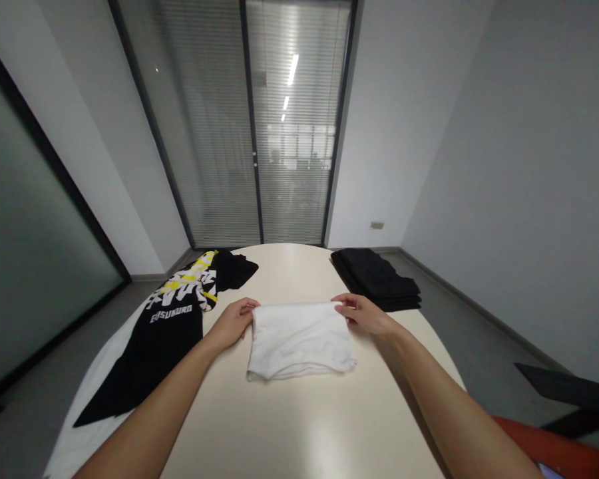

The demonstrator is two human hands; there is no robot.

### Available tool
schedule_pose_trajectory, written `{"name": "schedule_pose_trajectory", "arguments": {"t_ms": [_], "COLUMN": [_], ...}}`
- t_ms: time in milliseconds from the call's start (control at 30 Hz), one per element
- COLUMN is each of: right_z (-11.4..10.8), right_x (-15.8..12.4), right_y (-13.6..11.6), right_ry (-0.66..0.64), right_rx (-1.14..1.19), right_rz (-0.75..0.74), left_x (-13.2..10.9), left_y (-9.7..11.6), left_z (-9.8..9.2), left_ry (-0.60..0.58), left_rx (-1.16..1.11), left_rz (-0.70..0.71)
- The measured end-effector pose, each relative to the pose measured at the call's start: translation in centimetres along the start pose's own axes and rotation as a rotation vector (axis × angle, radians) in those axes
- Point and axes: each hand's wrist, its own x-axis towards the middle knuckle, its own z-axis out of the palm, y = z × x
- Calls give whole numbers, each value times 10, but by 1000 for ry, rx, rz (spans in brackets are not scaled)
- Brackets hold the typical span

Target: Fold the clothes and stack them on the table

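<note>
A folded white cloth [301,340] lies flat on the pale table [279,432], between my two hands. My left hand [233,320] pinches its far left corner, fingers closed on the fabric. At the far right corner, my right hand [364,315] holds the cloth between thumb and fingers. The cloth's near edge rests loosely on the tabletop, with its layers showing slightly.
On the left of the table lies a black garment [167,342] with white and yellow print, over white fabric [92,436]. A stack of folded black garments [377,279] sits at the back right. An orange chair [544,446] stands at the lower right.
</note>
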Motion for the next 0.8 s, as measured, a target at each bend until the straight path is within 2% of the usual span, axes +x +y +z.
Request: {"name": "schedule_pose_trajectory", "arguments": {"t_ms": [133,267,333,367,400,467,533,567,700,800], "right_z": [6,21,32,37,43,51,55,54,49,47], "right_x": [1,-9,-19,-24,-28,-36,-39,-39,-39,-41], "right_y": [1,-20,-35,-42,-47,-53,-54,-53,-54,-56], "right_ry": [90,225,172,95,-5,-220,-371,-411,-452,-439], "right_rx": [-126,-412,-523,-574,-628,-727,-787,-801,-810,-809], "right_rz": [-77,-308,-385,-391,-377,-304,-225,-202,-216,-228], "left_x": [1,-3,-11,-17,-23,-36,-46,-49,-52,-51], "left_y": [-2,10,23,29,34,39,38,36,30,36], "left_z": [4,10,15,18,21,27,31,32,34,32], "left_ry": [70,236,279,244,157,-112,-318,-365,-350,-318], "left_rx": [34,88,174,263,371,583,732,783,883,886], "left_rz": [7,58,160,248,339,460,477,465,421,426]}}
